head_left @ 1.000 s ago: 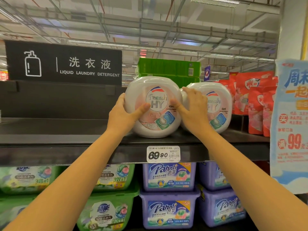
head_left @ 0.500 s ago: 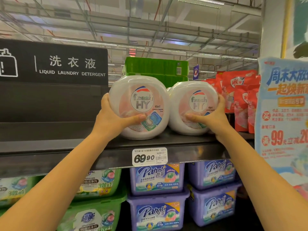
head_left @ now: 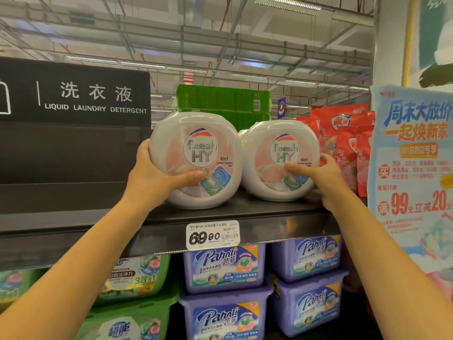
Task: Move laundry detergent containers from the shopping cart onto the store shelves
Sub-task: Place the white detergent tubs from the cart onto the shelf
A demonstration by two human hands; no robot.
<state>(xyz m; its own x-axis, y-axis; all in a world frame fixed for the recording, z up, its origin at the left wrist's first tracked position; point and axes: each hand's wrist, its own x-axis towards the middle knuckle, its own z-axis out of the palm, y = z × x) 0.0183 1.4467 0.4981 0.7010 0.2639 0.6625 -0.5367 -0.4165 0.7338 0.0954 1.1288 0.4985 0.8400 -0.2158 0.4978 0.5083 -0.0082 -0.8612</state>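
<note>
The left hand point(head_left: 152, 178) grips the left tub point(head_left: 196, 153), the right hand point(head_left: 324, 184) the right tub point(head_left: 277, 153), near the shelf point(head_left: 61, 212) edge; bare shelf center-left.

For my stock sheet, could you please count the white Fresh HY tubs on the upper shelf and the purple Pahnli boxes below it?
White Fresh HY tubs: 2
Purple Pahnli boxes: 4
Total: 6
</note>
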